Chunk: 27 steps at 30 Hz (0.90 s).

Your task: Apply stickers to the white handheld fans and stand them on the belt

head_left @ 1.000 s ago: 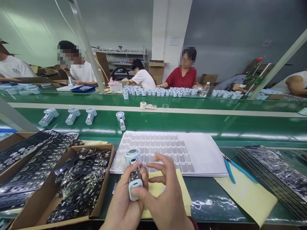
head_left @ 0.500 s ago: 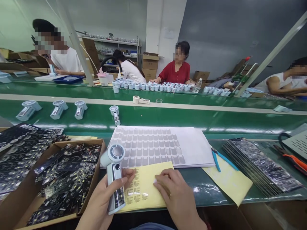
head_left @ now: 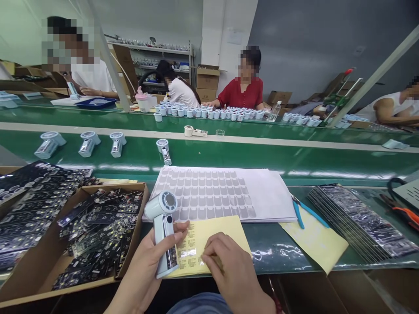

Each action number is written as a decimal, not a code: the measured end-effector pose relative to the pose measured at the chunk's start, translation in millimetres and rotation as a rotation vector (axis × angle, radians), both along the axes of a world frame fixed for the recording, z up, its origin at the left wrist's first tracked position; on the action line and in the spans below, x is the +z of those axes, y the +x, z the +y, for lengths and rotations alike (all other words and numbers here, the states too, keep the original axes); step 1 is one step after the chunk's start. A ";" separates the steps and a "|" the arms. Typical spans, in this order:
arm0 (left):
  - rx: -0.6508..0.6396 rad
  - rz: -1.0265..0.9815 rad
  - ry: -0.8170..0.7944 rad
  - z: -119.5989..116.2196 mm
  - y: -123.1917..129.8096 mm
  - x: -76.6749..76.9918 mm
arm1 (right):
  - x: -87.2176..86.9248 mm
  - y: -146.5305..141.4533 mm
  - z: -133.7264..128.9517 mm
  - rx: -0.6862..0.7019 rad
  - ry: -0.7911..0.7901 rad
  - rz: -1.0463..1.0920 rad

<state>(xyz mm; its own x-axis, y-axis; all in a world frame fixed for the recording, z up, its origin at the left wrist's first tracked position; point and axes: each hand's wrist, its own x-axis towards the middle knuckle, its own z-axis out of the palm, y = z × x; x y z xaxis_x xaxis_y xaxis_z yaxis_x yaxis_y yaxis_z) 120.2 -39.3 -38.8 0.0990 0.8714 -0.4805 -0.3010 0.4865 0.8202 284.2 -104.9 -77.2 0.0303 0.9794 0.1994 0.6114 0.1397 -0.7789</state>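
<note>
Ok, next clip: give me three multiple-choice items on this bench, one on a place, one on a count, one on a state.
1. Where do the right hand's fingertips rest?
A. on the yellow sticker sheet
B. in the cardboard box of black circuit boards
C. on the blue-handled cutters

2. How many pale blue handheld fans lie in the row of close-set fans at the left of the green conveyor belt?
A. one
B. three
C. six

3. What state is the left hand in?
A. flat on the table
B. empty and raised
C. shut on a pale blue handheld fan with an exposed circuit board

Answers:
1 A, fingertips press the yellow sheet.
2 B, three lie side by side.
3 C, fingers wrap the handle.
</note>
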 end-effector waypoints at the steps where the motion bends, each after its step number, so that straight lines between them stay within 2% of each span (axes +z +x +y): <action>1: 0.009 0.000 0.006 -0.2 1.1 1.1 | 4.8 2.9 0.1 0.030 -0.069 0.103; 4: 0.044 0.011 -0.003 -1.1 4.9 4.9 | 22.9 13.3 0.5 0.085 -0.244 0.420; 6: 0.079 0.020 -0.008 -1.9 7.0 6.5 | 29.8 16.5 1.0 0.075 -0.261 0.470; 8: 0.101 0.022 0.003 -2.7 8.5 7.2 | 27.7 14.7 1.8 0.046 -0.218 0.376; 12: 0.114 0.005 0.001 -4.2 10.7 8.0 | 6.0 3.1 2.7 0.007 -0.036 -0.029; 14: 0.125 -0.015 -0.018 -4.3 11.2 8.3 | 0.0 0.7 2.5 0.002 0.042 -0.156; 16: 0.137 -0.036 -0.056 -3.5 10.8 8.3 | 3.6 3.4 2.3 0.016 0.004 -0.099; 19: 0.142 -0.042 -0.140 -0.7 9.0 8.4 | 19.3 11.2 2.5 0.046 -0.158 0.168; 21: 0.138 -0.036 -0.185 1.0 7.9 9.3 | 25.7 12.7 3.1 0.050 -0.192 0.255; 23: 0.139 -0.031 -0.199 2.0 7.6 10.6 | 23.3 9.2 3.9 0.036 -0.162 0.202; 27: 0.135 -0.026 -0.178 2.2 9.2 12.0 | 5.0 -1.0 4.9 0.018 0.007 -0.104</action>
<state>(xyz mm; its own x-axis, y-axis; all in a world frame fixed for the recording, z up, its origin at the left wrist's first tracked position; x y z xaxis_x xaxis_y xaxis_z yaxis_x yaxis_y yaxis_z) 129.4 -37.1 -26.8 0.0016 0.7793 -0.6266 -0.3930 0.5767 0.7162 283.2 -100.0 -72.2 -0.0082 0.9783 0.2072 0.6864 0.1562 -0.7103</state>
